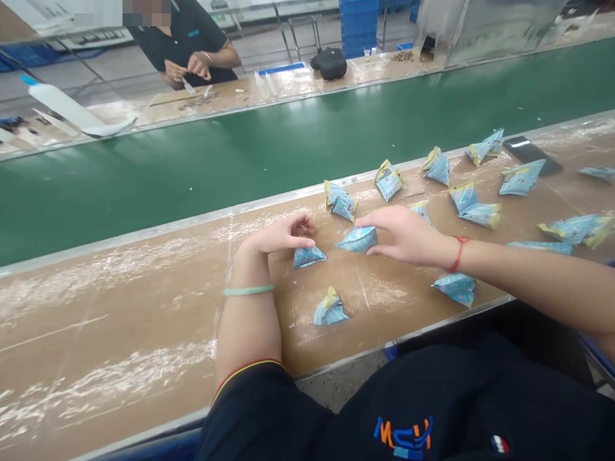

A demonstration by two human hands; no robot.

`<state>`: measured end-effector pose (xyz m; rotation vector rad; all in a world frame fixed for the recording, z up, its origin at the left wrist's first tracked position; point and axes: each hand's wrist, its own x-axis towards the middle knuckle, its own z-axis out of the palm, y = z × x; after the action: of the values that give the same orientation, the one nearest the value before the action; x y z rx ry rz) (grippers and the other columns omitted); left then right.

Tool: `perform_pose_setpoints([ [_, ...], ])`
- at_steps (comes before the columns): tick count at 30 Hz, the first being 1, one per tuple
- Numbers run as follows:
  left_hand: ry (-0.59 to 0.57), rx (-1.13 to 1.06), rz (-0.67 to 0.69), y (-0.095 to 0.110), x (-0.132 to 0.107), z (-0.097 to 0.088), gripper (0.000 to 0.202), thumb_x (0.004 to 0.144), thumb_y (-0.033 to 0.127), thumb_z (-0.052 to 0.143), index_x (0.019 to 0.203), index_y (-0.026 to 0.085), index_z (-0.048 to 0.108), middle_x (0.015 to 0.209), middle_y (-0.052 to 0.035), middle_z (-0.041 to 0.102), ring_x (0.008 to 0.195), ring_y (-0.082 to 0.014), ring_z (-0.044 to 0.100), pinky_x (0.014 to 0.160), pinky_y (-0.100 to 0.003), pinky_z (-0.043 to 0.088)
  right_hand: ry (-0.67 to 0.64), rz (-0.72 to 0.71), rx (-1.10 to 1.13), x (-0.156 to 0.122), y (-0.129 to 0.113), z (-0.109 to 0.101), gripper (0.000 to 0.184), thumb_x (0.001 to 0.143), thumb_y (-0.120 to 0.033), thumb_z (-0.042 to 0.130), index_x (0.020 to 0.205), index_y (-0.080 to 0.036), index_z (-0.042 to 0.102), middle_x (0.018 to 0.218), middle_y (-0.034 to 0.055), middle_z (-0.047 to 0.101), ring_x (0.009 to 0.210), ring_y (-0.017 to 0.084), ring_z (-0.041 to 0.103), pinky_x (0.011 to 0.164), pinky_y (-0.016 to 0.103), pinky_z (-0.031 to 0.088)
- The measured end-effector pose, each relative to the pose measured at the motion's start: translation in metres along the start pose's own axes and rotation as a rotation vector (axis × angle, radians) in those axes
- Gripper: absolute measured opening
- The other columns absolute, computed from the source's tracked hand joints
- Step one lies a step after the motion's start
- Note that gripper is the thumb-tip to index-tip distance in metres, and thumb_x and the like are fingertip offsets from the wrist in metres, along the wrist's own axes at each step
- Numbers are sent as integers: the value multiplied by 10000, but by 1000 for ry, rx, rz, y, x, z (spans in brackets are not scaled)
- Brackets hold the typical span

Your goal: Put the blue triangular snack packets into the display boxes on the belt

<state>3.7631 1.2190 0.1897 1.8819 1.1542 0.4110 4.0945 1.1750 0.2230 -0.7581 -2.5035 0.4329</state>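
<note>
My right hand (403,234), with a red string at the wrist, grips a small light-blue packet (358,239) between thumb and fingers. To its left, my left hand (288,234) is closed, its fingers curled and its thumb at the top of another blue packet (309,257). The far side of that packet is hidden by the hand. Nearer to me, a blue and yellow packet (330,308) lies on the brown worktop (158,307). Just beyond my hands sits another packet (341,201) of the same kind.
Several more blue and yellow packets, one a folded pair (473,205), lie to the right. A dark flat object (533,155) rests at the far right. Behind the worktop runs a green conveyor belt (250,153). Across it, a person (187,45) works with both hands beside a white bottle (65,105).
</note>
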Motion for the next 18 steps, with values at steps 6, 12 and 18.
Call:
perform_pose_setpoints([
  [6, 16, 9, -36, 5, -5, -4, 561, 681, 589, 790, 1006, 186, 573, 955, -48, 631, 883, -201, 596, 781, -334, 504, -166, 67, -114, 0, 14, 29, 563, 751, -276, 890, 1256, -155, 673, 1211, 140, 727, 1136, 309, 673, 960, 446, 514],
  [12, 249, -187, -218, -10, -14, -9, 447, 814, 608, 691, 942, 193, 586, 865, -24, 603, 657, -124, 516, 617, -272, 471, -24, -67, -157, 52, -20, 33, 386, 920, -369, 728, 1227, -144, 665, 1214, 147, 695, 1163, 293, 624, 1012, 452, 476],
  [18, 513, -521, -206, -30, -13, -7, 388, 873, 552, 666, 878, 181, 551, 795, -5, 568, 626, -94, 519, 572, -217, 452, -344, -131, -364, 115, -64, 67, 280, 757, -107, 843, 994, -148, 701, 1032, 74, 750, 941, 216, 695, 778, 307, 495],
])
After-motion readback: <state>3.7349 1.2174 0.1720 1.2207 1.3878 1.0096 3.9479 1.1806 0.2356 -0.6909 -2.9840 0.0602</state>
